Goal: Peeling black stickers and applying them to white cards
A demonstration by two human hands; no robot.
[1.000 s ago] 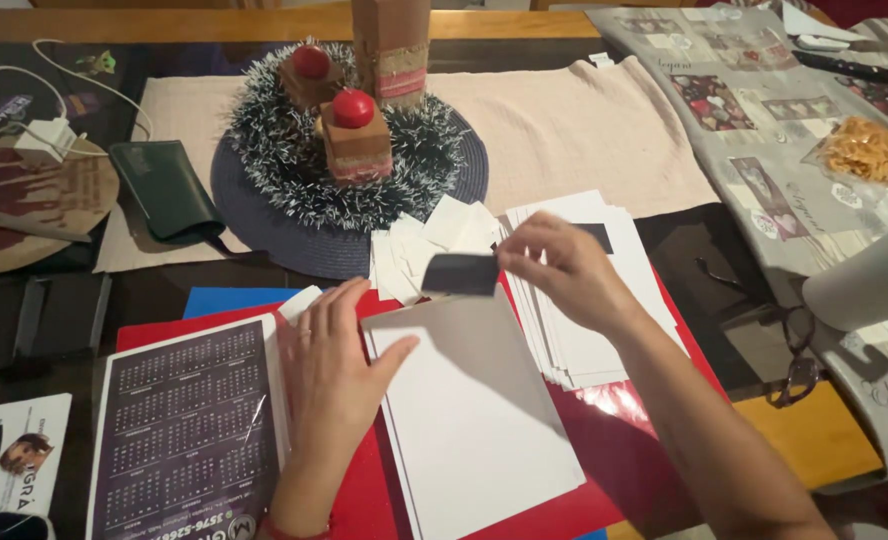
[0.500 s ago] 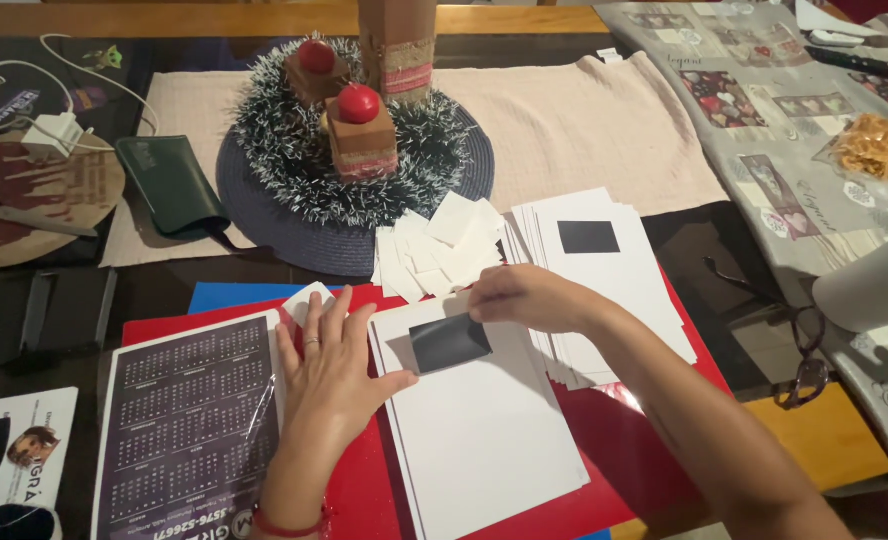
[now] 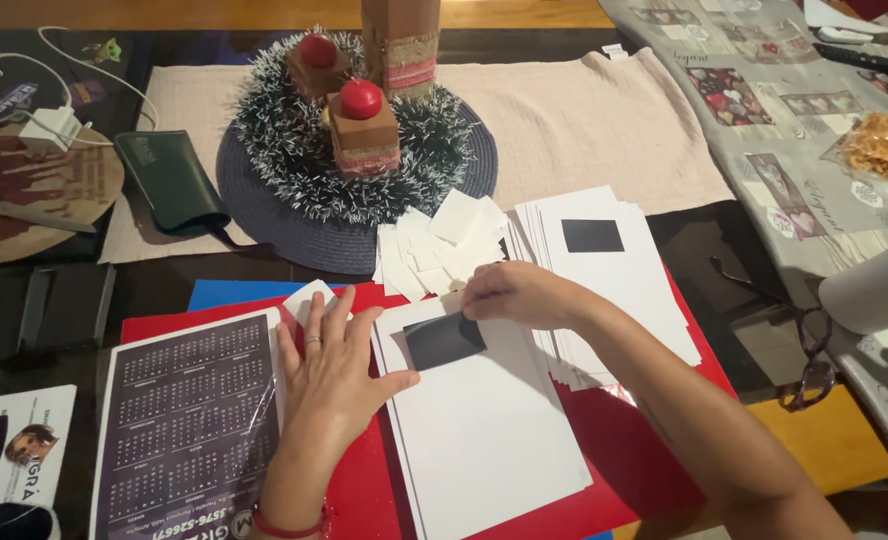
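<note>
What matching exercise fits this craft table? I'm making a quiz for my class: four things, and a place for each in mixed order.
Things:
1. right hand
2. left hand
3. green case
4. eyeglasses

Places:
A. left of the wreath
B. on the small black rectangle
C. flat at the white card's left edge
D. far right, on the dark table

Pairs: 1-B, 2-C, 3-A, 4-D

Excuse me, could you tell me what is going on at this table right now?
A person is working with white cards at a table. The right hand presses a small black rectangle onto the top of a white sheet, which the left hand holds flat at its left edge. The sheet lies on a red folder. To the right, a stack of white cards already carries a black rectangle on its top card, and small white paper pieces lie nearby.
</note>
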